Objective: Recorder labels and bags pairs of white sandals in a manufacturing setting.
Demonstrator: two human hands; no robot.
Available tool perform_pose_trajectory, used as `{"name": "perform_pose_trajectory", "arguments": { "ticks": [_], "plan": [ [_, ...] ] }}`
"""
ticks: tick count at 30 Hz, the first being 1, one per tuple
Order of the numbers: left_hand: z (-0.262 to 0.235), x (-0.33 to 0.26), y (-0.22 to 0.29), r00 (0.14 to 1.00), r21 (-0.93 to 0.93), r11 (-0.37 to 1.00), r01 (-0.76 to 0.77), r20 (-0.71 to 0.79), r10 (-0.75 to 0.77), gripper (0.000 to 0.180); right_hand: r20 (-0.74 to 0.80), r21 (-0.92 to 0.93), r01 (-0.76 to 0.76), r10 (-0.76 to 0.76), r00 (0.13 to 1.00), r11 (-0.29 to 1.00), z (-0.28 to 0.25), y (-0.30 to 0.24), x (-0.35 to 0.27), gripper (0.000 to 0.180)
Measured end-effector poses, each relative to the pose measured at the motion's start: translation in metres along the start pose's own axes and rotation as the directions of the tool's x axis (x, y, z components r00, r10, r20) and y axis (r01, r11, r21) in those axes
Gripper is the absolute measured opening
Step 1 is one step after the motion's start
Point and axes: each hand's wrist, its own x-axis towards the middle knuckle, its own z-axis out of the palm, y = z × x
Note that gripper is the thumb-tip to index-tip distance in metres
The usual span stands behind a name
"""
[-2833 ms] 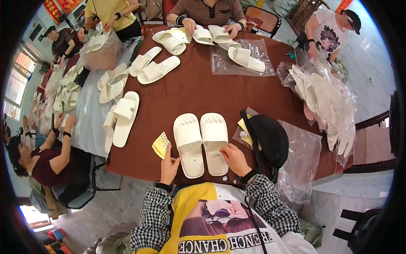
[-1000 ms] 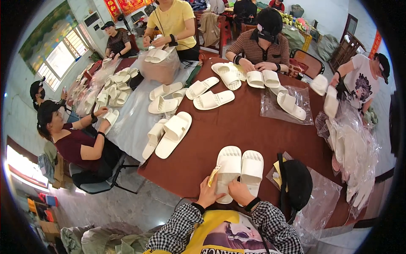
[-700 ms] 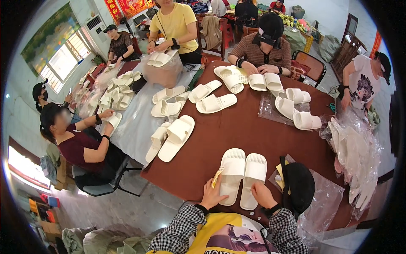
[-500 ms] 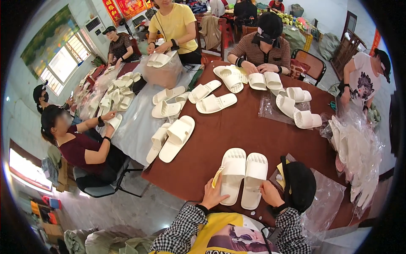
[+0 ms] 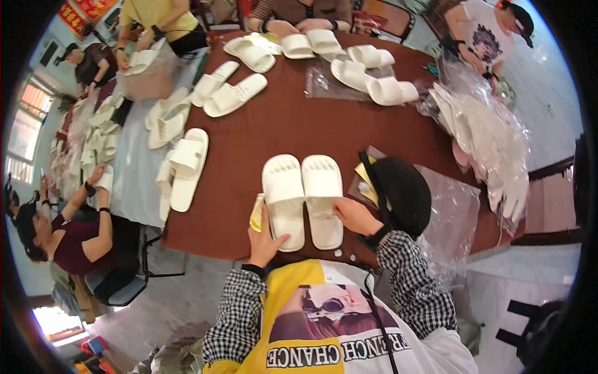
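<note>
A pair of white slide slippers lies side by side in front of me, heels toward me. My left hand [image 5: 264, 242] grips a small yellow-and-white sheet [image 5: 256, 213], perhaps stickers, beside the left slipper [image 5: 284, 198]. Its thumb rests on that slipper's heel edge. Over the right slipper [image 5: 324, 209], the fingers of my right hand [image 5: 357, 217] are curled and pressed together, tips at the rear edge of the strap. Anything between those fingertips is too small to make out. Close to my right wrist is a black cap [image 5: 402, 196] on the table.
More white slippers [image 5: 235, 95] sit in pairs around the brown-covered table [image 5: 261, 134]. Clear plastic bags [image 5: 450, 215] lie at right, and bagged slippers [image 5: 476, 140] hang over the table's right edge. Co-workers [image 5: 75, 249] handle slippers along the left side; others are across and at right.
The view has tilted down, so the whole scene sits higher. My right fingers have moved from beside the right slipper's heel up to its strap. My left hand keeps its hold.
</note>
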Motion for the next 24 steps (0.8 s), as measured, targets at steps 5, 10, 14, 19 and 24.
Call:
{"name": "perform_pose_trajectory", "arguments": {
  "ticks": [5,10,14,19,24],
  "plan": [
    [0.006,0.001,0.009,0.999,-0.021,0.999,-0.046,-0.006,0.046,0.116,0.055,-0.049,-0.068,0.071,0.996,0.996,0.012,0.007,-0.008,0.014],
    [0.007,-0.005,0.009,1.000,0.023,1.000,-0.007,0.019,0.006,0.117,0.013,-0.252,0.004,-0.001,1.000,0.968,0.026,0.009,-0.007,0.011],
    [0.006,-0.008,0.010,1.000,0.011,1.000,-0.001,0.018,0.001,0.116,0.030,-0.363,0.057,-0.049,0.998,0.930,0.026,0.003,-0.005,0.009],
    [0.004,-0.006,0.014,0.999,0.001,1.000,0.020,0.035,-0.020,0.115,0.043,-0.398,0.072,-0.059,0.997,0.915,0.022,-0.003,-0.005,0.008],
    [0.005,-0.004,0.010,0.999,-0.017,1.000,0.012,0.036,-0.012,0.114,0.058,-0.435,0.095,-0.078,0.995,0.895,0.021,-0.003,-0.002,0.008]
  ]
}}
